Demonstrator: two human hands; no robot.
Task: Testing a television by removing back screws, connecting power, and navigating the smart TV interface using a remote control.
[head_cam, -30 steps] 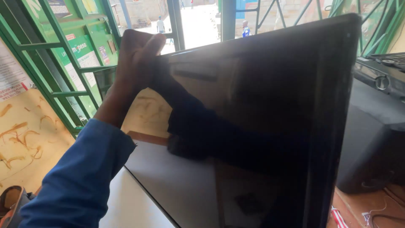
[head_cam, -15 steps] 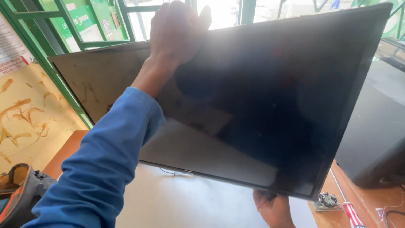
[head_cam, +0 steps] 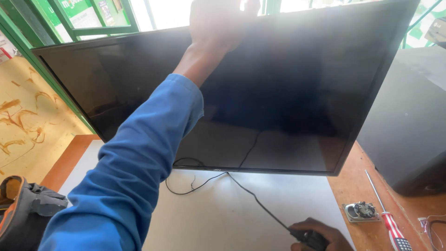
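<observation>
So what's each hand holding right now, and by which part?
The left hand grips the flat-screen television by its top edge. The right hand holds the dark plug end of the black cable.

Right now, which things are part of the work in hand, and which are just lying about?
In hand:
left hand gripping the flat-screen television
right hand on the black cable

Lying about:
screwdriver
small metal part
dark bag
black cabinet

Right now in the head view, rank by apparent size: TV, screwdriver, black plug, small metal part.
1. TV, by far the largest.
2. Screwdriver.
3. Black plug and small metal part look alike; the right hand partly hides the plug, so no ranking.
</observation>
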